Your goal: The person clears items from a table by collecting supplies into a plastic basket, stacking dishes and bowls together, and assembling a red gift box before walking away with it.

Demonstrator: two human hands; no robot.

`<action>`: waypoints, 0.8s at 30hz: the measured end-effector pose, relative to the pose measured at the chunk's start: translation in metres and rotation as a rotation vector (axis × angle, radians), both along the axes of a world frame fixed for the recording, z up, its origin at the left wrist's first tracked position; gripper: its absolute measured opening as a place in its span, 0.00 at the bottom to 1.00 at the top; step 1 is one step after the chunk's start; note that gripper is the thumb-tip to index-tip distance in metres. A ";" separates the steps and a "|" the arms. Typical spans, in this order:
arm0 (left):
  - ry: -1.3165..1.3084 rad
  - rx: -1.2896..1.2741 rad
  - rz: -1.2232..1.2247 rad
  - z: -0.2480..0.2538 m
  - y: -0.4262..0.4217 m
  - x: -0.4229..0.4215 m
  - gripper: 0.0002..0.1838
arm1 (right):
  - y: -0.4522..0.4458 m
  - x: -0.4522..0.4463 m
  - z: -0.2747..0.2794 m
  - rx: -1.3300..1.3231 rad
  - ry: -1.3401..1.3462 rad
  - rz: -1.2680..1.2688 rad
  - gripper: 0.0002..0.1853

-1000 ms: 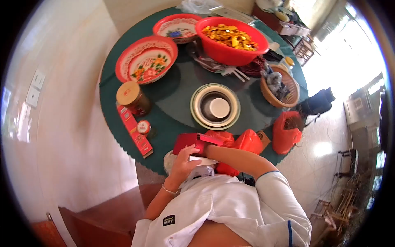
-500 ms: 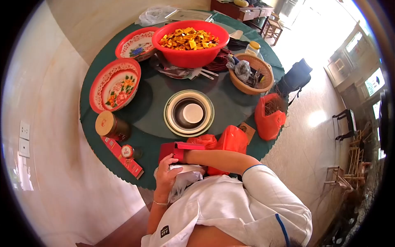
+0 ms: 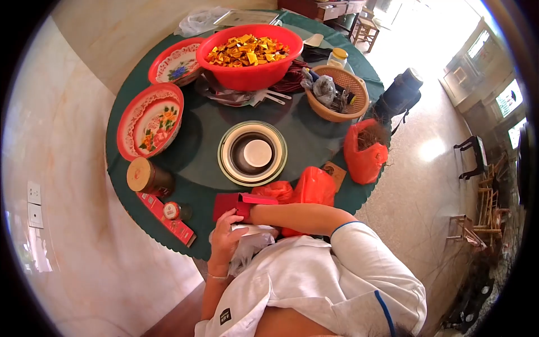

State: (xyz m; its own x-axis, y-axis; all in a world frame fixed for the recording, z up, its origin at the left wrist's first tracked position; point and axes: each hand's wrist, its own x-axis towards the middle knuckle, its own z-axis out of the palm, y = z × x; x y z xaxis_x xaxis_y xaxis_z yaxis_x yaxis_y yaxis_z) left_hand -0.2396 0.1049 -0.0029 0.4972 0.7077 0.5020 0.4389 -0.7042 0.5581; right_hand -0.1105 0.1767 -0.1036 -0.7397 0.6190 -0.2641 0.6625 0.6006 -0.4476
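My left hand [image 3: 225, 238] grips the near side of a red box [image 3: 224, 203], fingertips on its wall and thumb pointing right. My right forearm [image 3: 303, 218] crosses from the right, and the right hand is out of sight in or behind the box, its fingers hidden. Beneath my left hand bunches a clear plastic bag [image 3: 251, 250] with something white at its top. Red plastic bags [image 3: 313, 186] lie just beyond my right forearm. Past the box stands a stack of round bowls [image 3: 224, 160] with a white piece in its middle.
On the green-covered round table are a red basin [image 3: 250, 78] of gold-wrapped pieces, two floral enamel basins [image 3: 128, 121], a brown lidded jar [image 3: 154, 178], a small jar [image 3: 172, 210], a long red box [image 3: 182, 231], a tan basket [image 3: 337, 116] and a red bag [image 3: 359, 163] of dry strands.
The view has shifted slightly, so the table things sit a little further left. My left hand and right arm keep nearly the same pose at the red box.
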 end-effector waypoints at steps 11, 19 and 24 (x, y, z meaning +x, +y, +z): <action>-0.113 -0.321 0.216 -0.028 0.016 -0.016 0.44 | 0.009 -0.006 0.001 -0.043 0.001 -0.027 0.15; -0.118 -0.580 0.119 -0.090 0.050 -0.035 0.52 | 0.009 0.001 0.000 -0.078 -0.054 -0.073 0.14; -0.640 -1.128 0.237 -0.082 0.061 -0.029 0.46 | 0.027 0.024 0.002 -0.161 0.012 -0.250 0.14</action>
